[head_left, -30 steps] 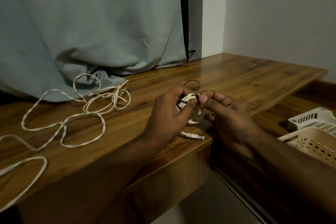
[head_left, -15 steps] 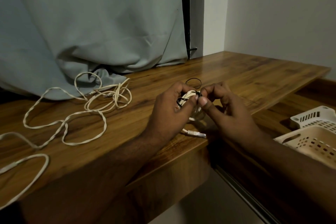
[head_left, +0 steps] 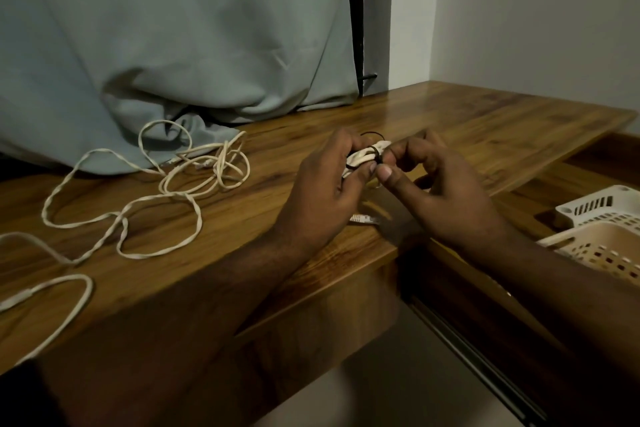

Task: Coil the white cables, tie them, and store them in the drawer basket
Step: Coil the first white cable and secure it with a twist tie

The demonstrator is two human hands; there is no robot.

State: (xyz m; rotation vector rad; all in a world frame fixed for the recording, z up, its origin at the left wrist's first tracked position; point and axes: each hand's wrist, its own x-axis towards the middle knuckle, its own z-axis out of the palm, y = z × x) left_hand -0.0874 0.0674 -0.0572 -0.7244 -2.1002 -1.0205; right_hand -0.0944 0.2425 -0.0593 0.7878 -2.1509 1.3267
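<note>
A wooden desk carries the things. On it, left of a small black band, a loose white cable sprawls in loops. A grey curtain bunches on the desk behind that cable. A cable plug rests near the desk's front edge.

On the brown wooden counter, your left hand and right hand meet around the small coiled white cable near the front edge. The long loose white cable sprawls to their left, before the hanging grey curtain. The perforated plastic baskets sit lower, at your right.
</note>
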